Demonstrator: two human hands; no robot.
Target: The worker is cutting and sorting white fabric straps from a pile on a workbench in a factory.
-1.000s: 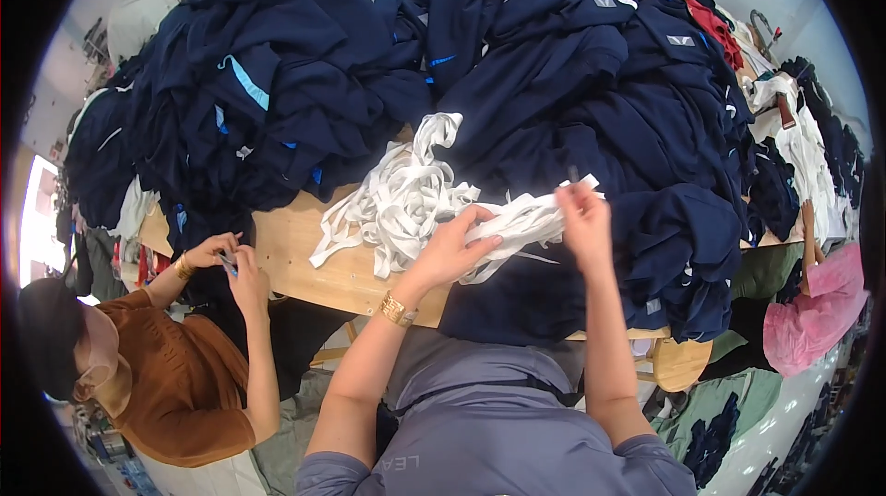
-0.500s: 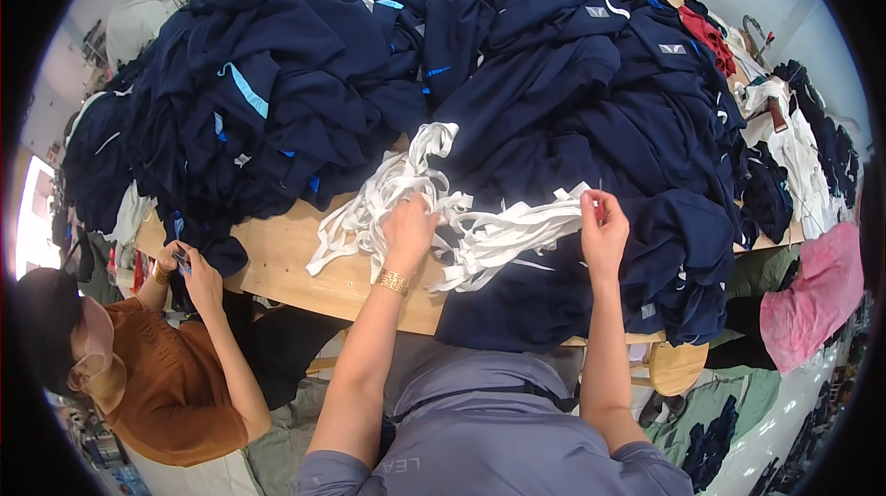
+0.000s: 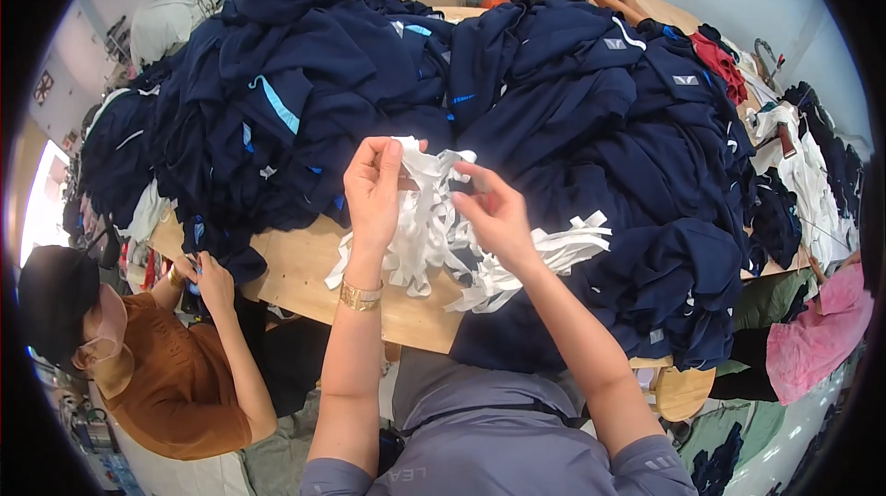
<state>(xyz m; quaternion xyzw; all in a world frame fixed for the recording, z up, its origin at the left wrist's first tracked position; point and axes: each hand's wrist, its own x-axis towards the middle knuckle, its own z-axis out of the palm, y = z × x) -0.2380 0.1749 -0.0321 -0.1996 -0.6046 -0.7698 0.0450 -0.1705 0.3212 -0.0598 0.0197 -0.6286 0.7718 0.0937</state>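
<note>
My left hand (image 3: 374, 187) is closed on a bunch of white fabric strips (image 3: 425, 210), holding it up over the near edge of the table. The strips hang down in loose folds from the fingers. My right hand (image 3: 498, 219) is beside the bunch, its thumb and forefinger apart at the upper right strips. Below and right of that hand, more white strips (image 3: 568, 247) lie in a flat bundle on dark navy garments (image 3: 572, 127). Part of the hanging bunch is hidden behind my fingers.
Navy garments are heaped high across the wooden table (image 3: 295, 261). At the left, a person in a brown shirt (image 3: 175, 385) handles something small. Others stand at the far side and at the right, one in pink (image 3: 817, 339). A wooden stool (image 3: 683, 393) stands near the table.
My left hand has lifted the strips off the table. My right hand has let go of the end of the flat bundle and moved left to the raised bunch. The view has shifted slightly.
</note>
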